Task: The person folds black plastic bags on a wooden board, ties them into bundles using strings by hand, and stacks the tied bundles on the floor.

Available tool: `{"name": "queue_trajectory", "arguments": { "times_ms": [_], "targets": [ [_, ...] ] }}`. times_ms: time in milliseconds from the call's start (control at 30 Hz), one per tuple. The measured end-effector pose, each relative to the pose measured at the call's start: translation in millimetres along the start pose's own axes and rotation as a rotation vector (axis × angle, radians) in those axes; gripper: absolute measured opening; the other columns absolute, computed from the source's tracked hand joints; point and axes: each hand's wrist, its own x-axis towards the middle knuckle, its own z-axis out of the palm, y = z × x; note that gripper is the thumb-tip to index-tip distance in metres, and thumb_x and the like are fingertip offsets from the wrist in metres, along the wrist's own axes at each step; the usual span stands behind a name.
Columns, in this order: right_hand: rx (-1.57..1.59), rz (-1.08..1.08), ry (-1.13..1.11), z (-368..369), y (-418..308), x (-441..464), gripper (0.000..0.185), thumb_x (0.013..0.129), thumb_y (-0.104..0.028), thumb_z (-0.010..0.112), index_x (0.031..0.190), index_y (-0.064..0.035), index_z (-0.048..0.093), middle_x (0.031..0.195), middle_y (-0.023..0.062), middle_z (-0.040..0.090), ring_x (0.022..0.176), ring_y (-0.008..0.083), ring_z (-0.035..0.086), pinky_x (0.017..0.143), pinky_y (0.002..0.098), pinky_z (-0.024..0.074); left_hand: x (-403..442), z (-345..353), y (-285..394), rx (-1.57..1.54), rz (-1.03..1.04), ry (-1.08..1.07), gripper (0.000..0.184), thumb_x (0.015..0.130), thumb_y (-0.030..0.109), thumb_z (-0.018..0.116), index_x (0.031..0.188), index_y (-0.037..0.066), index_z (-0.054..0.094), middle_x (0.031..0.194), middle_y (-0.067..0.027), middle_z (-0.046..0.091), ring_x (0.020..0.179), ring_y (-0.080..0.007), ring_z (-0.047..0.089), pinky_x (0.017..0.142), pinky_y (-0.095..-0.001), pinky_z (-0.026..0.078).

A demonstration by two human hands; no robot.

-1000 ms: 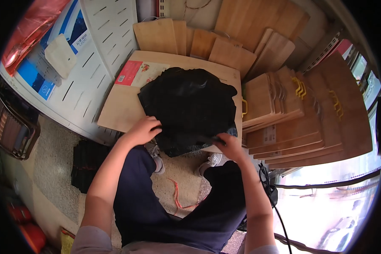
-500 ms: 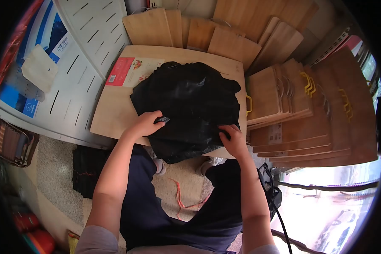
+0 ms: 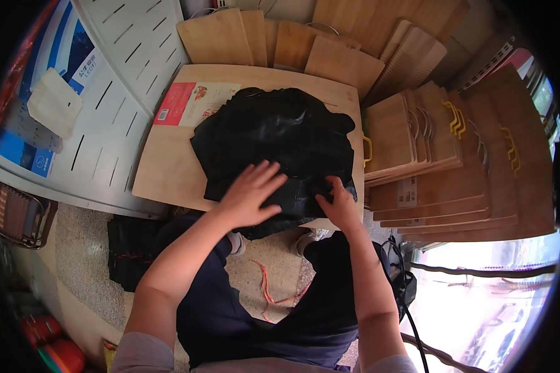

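Fingers of L hand were spread open, R hand's half-curled, both over blk plastic near board's near edge.

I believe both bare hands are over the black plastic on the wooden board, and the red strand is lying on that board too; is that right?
Not quite: the head view shows the red strand on the floor, below the wooden board. Both bare hands, left and right, are indeed over the black plastic on the board.
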Motion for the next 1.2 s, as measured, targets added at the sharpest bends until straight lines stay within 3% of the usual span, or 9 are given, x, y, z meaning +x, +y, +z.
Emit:
{"name": "queue_trajectory", "arguments": {
  "times_ms": [167, 267, 467, 533, 600, 733, 800, 1033, 1200],
  "targets": [
    [-0.053, 0.163, -0.042, -12.0, -23.3, -5.9, 0.051, 0.079, -0.019, 0.069, 0.123, -0.0064, 0.047, 0.102, 0.022, 0.064, 0.096, 0.0398, 0.061, 0.08, 0.0464, 0.0493, -4.4, 34.8, 14.7, 0.114, 0.045, -0.152, 0.071, 0.083, 0.028, 0.064, 0.146, 0.016, 0.034, 0.155, -0.0133, 0.022, 0.143, -0.0362, 0.017, 0.115, -0.0509, 0.016],
    [-0.188, -0.307, 0.104, 0.3, -26.5, -16.5, 0.051, 0.081, -0.019, 0.066, 0.128, -0.0061, 0.051, 0.134, 0.0147, 0.05, 0.124, 0.0294, 0.048, 0.1, 0.0469, 0.0383, -4.1, 35.1, 13.1, 0.107, 0.059, -0.17, 0.071, 0.084, 0.026, 0.062, 0.147, 0.018, 0.032, 0.156, -0.0125, 0.02, 0.143, -0.0364, 0.016, 0.115, -0.0511, 0.015],
    [-0.245, -0.373, -0.056, 23.5, -13.4, -19.0, 0.049, 0.088, -0.021, 0.06, 0.132, -0.0037, 0.049, 0.138, 0.0164, 0.047, 0.132, 0.0318, 0.04, 0.11, 0.0482, 0.0305, 1.4, 28.1, 15.2, 0.025, -0.006, -0.177, 0.07, 0.079, 0.02, 0.062, 0.145, 0.017, 0.037, 0.153, -0.0127, 0.027, 0.142, -0.0353, 0.022, 0.115, -0.0499, 0.018],
    [-0.122, -0.431, 0.114, 9.0, -15.7, -9.3, 0.033, 0.089, -0.02, 0.059, 0.117, -0.0023, 0.059, 0.127, 0.0182, 0.055, 0.12, 0.0337, 0.052, 0.097, 0.045, 0.0424, 5.3, 26.5, 14.9, 0.033, 0.009, -0.146, 0.069, 0.077, 0.018, 0.062, 0.142, 0.017, 0.041, 0.151, -0.0125, 0.031, 0.139, -0.0344, 0.028, 0.113, -0.0487, 0.023],
    [0.136, -0.06, 0.314, -16.3, -19.3, -6.5, 0.021, 0.09, -0.02, 0.059, 0.095, -0.0001, 0.063, 0.102, 0.021, 0.063, 0.094, 0.0363, 0.062, 0.076, 0.0432, 0.049, 9.1, 26.2, 15.2, 0.045, -0.028, -0.136, 0.069, 0.075, 0.017, 0.065, 0.14, 0.016, 0.043, 0.15, -0.0122, 0.033, 0.137, -0.0336, 0.033, 0.11, -0.0482, 0.027],
    [-0.093, 0.315, 0.311, -44.1, 9.7, -1.7, 0.054, 0.095, -0.044, 0.05, 0.07, 0.0033, 0.064, 0.06, 0.0188, 0.061, 0.064, 0.0373, 0.064, 0.059, 0.0428, 0.0503, 14.2, 33.6, 14.9, 0.101, -0.06, -0.029, 0.067, 0.075, 0.004, 0.066, 0.138, 0.015, 0.045, 0.142, -0.012, 0.044, 0.13, -0.03, 0.044, 0.106, -0.0425, 0.035],
    [0.278, 0.69, -0.04, -65.1, 6.9, -1.8, 0.065, 0.094, -0.055, 0.047, 0.077, 0.0048, 0.067, 0.065, 0.0191, 0.065, 0.067, 0.0316, 0.068, 0.061, 0.04, 0.0545, 19.0, 27.7, 8.0, -0.019, -0.093, 0.009, 0.064, 0.077, 0.004, 0.064, 0.138, 0.013, 0.045, 0.139, -0.0122, 0.048, 0.127, -0.0298, 0.047, 0.105, -0.0419, 0.037],
    [1.484, 0.621, -0.442, -50.1, 14.2, 44.5, 0.069, 0.09, -0.053, 0.055, 0.134, -0.0004, 0.046, 0.131, 0.014, 0.054, 0.12, 0.0278, 0.053, 0.103, 0.0416, 0.0409, 6.0, 7.8, 1.8, -0.311, -0.147, 0.004, 0.061, 0.079, -0.001, 0.059, 0.138, 0.012, 0.045, 0.138, -0.0112, 0.05, 0.125, -0.0301, 0.048, 0.107, -0.0409, 0.038],
    [1.555, 0.577, -0.434, -31.4, 38.0, 117.6, 0.052, 0.089, -0.042, 0.061, 0.127, -0.006, 0.055, 0.122, 0.0086, 0.062, 0.111, 0.0269, 0.058, 0.1, 0.0412, 0.0426, 0.2, 4.9, 4.5, -0.109, -0.054, -0.134, 0.068, 0.076, 0.0, 0.06, 0.14, 0.014, 0.043, 0.142, -0.0114, 0.045, 0.131, -0.0293, 0.042, 0.111, -0.0434, 0.033]
  ]
}}
